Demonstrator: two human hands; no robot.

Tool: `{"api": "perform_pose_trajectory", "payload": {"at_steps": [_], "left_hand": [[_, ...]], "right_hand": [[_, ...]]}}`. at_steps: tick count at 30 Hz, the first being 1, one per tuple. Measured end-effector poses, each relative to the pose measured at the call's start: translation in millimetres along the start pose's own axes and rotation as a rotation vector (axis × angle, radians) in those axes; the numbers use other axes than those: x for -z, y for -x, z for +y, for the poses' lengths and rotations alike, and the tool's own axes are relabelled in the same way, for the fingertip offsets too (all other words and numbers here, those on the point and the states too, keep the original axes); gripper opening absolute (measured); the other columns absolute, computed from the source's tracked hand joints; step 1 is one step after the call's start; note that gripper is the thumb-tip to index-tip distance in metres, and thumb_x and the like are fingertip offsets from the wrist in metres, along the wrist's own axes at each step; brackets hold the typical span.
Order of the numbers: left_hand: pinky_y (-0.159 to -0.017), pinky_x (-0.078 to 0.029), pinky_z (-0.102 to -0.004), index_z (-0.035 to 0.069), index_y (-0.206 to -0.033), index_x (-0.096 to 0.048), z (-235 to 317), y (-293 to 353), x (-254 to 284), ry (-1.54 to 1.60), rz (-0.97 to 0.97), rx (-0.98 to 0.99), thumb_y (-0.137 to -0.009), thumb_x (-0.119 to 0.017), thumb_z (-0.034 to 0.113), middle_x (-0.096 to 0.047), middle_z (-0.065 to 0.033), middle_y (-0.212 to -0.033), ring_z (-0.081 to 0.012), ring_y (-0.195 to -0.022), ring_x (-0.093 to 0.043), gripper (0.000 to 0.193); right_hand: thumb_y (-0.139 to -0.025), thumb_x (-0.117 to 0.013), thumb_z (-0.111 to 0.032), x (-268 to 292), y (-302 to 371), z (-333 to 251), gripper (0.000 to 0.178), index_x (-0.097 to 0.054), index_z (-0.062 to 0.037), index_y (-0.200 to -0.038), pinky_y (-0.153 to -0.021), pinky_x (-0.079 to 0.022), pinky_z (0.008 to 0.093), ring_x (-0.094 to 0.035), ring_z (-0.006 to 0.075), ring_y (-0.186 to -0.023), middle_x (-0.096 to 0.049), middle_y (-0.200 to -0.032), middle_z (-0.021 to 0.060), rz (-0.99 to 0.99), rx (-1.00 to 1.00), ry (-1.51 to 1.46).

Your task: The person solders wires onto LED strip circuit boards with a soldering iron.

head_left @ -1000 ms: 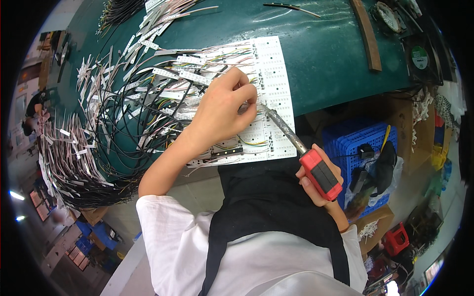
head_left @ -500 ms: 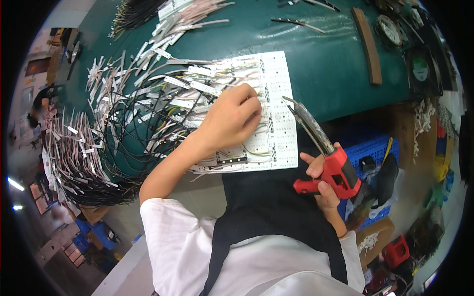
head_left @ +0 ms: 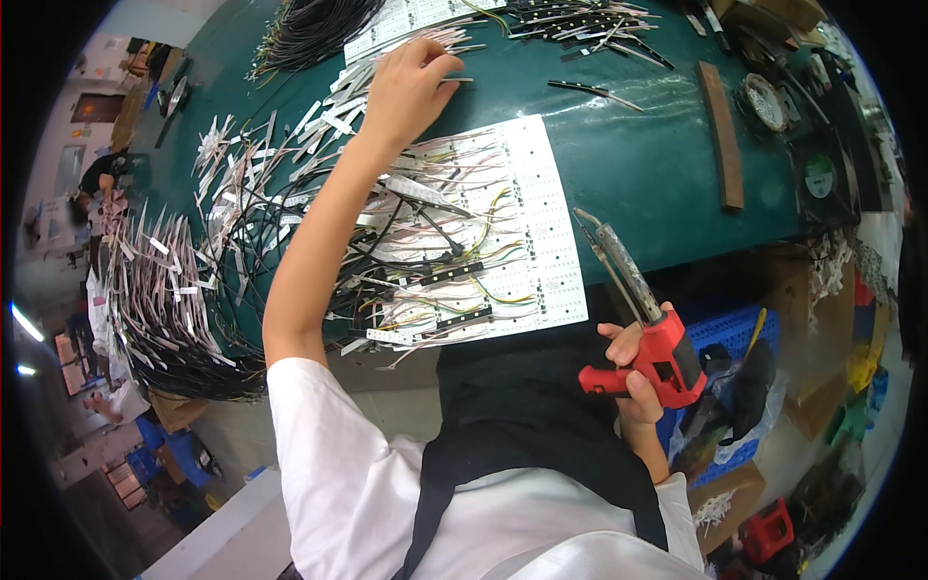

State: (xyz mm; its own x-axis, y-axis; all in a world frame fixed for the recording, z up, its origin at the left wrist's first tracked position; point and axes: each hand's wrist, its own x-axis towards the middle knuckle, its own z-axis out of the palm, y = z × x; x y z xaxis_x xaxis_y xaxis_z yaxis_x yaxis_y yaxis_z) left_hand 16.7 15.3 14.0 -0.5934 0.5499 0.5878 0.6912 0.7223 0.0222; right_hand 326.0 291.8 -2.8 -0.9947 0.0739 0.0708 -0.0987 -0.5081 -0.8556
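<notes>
While the right hand's (head_left: 639, 400) fingers wrap around the red grip of a soldering gun (head_left: 674, 356), whose metal barrel runs forward and leftward from them to a tip near the right edge of a white circuit board (head_left: 538, 174), the left hand (head_left: 401, 97) hangs over a bundle of pale strips (head_left: 338, 120), its fingers curled, though whether they pinch a strip cannot be told. Nearer the person than the left fingers, the board lies on the green table (head_left: 657, 179) with thin wires across its left part; well to those fingers' right rests a single dark strip (head_left: 585, 89).
</notes>
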Motion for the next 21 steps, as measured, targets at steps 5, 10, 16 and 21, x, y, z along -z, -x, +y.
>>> {"api": "perform_pose_trajectory", "payload": {"at_steps": [5, 10, 16, 21], "left_hand": [[-0.069, -0.051, -0.037, 0.007, -0.091, -0.064, -10, -2, -7, 0.237, 0.084, 0.092, -0.079, -0.068, 0.008, -0.062, -0.0088, -0.089, -0.0296, -0.079, -0.064, 0.012], [-0.067, -0.049, -0.0271, 0.003, -0.089, -0.064, 63, -8, 52, 0.414, 0.115, 0.235, -0.081, -0.068, 0.001, -0.062, -0.0056, -0.086, -0.0162, -0.08, -0.062, 0.009], [-0.066, -0.047, -0.0299, 0.004, -0.08, -0.058, 147, 52, 75, 0.784, -0.365, 0.562, -0.075, -0.066, 0.002, -0.053, -0.0072, -0.088, -0.0169, -0.073, -0.056, 0.009], [-0.066, -0.047, -0.0312, 0.002, -0.076, -0.057, 169, 79, 63, 0.782, -0.333, 0.645, -0.074, -0.065, 0.001, -0.052, -0.0081, -0.089, -0.0198, -0.075, -0.056, 0.009]], "right_hand": [[-0.086, -0.062, -0.017, 2, 2, -3, 0.079, -0.016, -0.0006, -0.148, -0.1, -0.041, 0.0549, -0.057, 0.0197, -0.091, -0.057, -0.091, 0.0057, -0.008, 0.025, 0.05], [-0.086, -0.063, -0.015, 6, 5, -8, 0.08, -0.015, 0.0006, -0.148, -0.1, -0.041, 0.0552, -0.058, 0.0217, -0.088, -0.058, -0.09, 0.0069, -0.013, 0.02, 0.049], [-0.082, -0.063, -0.004, 11, 17, -4, 0.073, -0.025, 0.0087, -0.143, -0.087, -0.051, 0.0474, -0.064, 0.0269, -0.087, -0.063, -0.091, 0.0133, -0.041, -0.043, 0.07], [-0.08, -0.062, -0.002, 13, 23, -11, 0.067, -0.033, 0.0127, -0.139, -0.068, -0.056, 0.0324, -0.066, 0.0227, -0.072, -0.066, -0.085, 0.0155, -0.085, -0.116, 0.236]]}}
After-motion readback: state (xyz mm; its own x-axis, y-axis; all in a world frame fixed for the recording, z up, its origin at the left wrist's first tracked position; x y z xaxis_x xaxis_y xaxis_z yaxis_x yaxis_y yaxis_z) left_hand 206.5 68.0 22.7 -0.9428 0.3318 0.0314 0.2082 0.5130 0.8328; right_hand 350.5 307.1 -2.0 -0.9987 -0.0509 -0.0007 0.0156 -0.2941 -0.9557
